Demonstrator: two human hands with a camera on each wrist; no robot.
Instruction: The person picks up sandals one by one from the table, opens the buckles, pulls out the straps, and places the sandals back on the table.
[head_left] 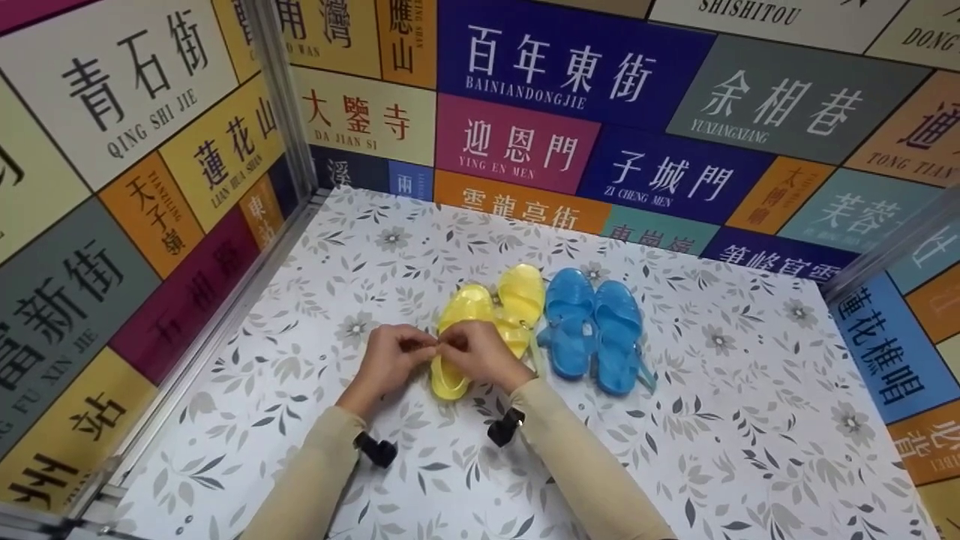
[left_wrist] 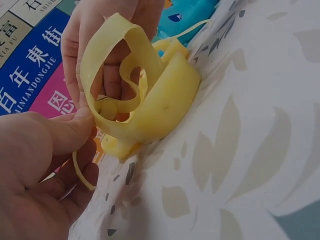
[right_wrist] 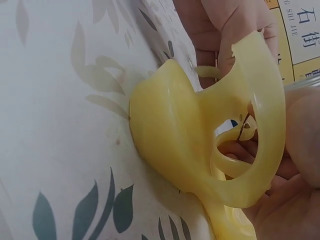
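Note:
A yellow sandal (head_left: 450, 384) lies under both hands on the floral-patterned surface. Its heel strap (left_wrist: 107, 37) arches over the heel end, and the strap's loose tip hangs below the left fingers. My left hand (head_left: 390, 358) pinches this strap between thumb and fingers at the sandal's side. Opposite it, my right hand (head_left: 484, 351) holds the strap near the small buckle (right_wrist: 246, 127), fingers curled and fingertips meeting the left ones. Parts of the right fingers are hidden behind the strap. The other yellow sandal (head_left: 523, 289) lies just right, partly behind the right hand.
Right of the yellow pair lie two blue sandals, one (head_left: 571, 349) beside the other (head_left: 618, 367), straps out to the side. The floral surface (head_left: 720, 450) extends around them. Walls of coloured street-name panels (head_left: 517, 142) and metal posts (head_left: 289, 97) border it.

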